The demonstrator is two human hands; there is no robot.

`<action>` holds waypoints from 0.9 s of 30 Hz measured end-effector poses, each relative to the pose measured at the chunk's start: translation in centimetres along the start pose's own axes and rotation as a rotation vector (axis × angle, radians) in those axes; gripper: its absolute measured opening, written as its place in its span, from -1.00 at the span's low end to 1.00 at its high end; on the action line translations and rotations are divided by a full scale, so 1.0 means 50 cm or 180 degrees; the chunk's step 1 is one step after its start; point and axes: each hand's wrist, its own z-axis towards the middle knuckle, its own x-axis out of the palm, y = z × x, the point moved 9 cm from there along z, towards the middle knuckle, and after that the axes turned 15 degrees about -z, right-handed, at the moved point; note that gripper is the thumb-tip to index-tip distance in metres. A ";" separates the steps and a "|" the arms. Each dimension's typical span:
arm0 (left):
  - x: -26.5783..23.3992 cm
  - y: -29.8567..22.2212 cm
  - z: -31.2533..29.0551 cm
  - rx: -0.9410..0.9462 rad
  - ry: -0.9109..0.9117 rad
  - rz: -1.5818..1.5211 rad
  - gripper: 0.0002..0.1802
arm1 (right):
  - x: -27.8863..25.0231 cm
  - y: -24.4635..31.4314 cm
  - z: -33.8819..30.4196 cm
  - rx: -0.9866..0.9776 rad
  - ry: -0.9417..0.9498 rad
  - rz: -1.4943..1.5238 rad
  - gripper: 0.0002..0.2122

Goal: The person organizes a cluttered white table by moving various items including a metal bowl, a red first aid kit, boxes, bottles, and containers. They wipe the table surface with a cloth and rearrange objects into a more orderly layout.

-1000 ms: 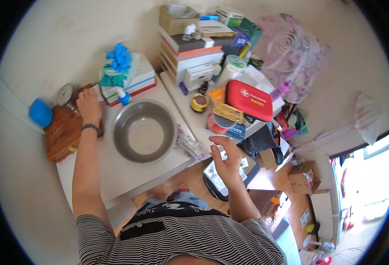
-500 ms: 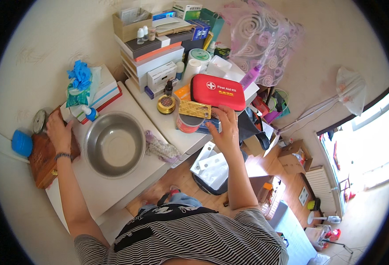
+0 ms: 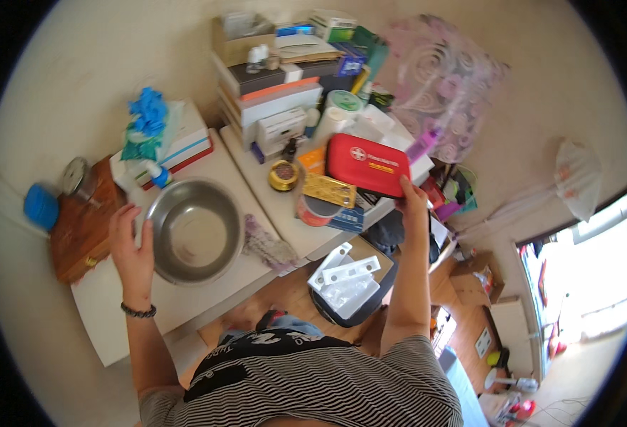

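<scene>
The right hand (image 3: 414, 201) is at the lower right corner of a red zip case (image 3: 367, 165), seeming to pinch it there; the undersides of the fingers are hidden. The case lies tilted over other packages toward the right end of the right cabinet top (image 3: 283, 216), near the front edge. The left hand (image 3: 130, 249) holds nothing, its fingers loosely spread beside the left rim of a steel basin (image 3: 160, 265) on the left cabinet top (image 3: 94, 322); whether the thumb touches the rim cannot be told.

The likeliest trouble is on the right. With only 1 corner held, the case could pivot and slip. A gold packet (image 3: 330, 191) sits on a dark-lidded tub (image 3: 316, 219) against or just beside the case's lower edge, so a sideways drag could sweep it off. The tub and a blue box (image 3: 347, 219) stand at the front edge, where a bump could send either down toward the white packaging (image 3: 350, 273) below. At the case's far end, a purple bottle (image 3: 421, 145) could be knocked if the case swings.

On the left, a careless thumb could shove the basin toward the pump bottle (image 3: 158, 174) behind it, or across the seam-side edge onto the crumpled cloth (image 3: 267, 247).
</scene>
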 end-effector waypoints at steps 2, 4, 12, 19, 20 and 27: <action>0.004 -0.011 -0.004 0.0069 -0.0082 0.0035 -0.77 | -0.012 -0.004 0.003 -0.0105 -0.0073 0.0462 -0.59; -0.005 -0.007 -0.012 0.0043 -0.0120 -0.0034 -0.78 | -0.010 0.010 -0.009 -0.0030 -0.0309 0.0451 -0.66; -0.064 0.020 -0.034 -0.0019 -0.0368 -0.0059 -0.78 | -0.080 0.113 -0.059 -0.1047 -0.1104 0.0841 -0.74; -0.200 0.136 -0.014 -0.0186 -0.0699 0.0618 -0.73 | 0.093 0.302 -0.202 -0.0892 0.0369 0.1684 -0.66; -0.219 0.151 -0.005 -0.0163 -0.0740 0.0676 -0.73 | 0.145 0.320 -0.233 -0.0725 0.0705 0.1706 -0.64; -0.255 0.227 -0.053 -0.1826 -0.0832 -0.3009 -0.56 | 0.549 0.370 -0.489 -0.0150 0.2632 0.1444 -0.60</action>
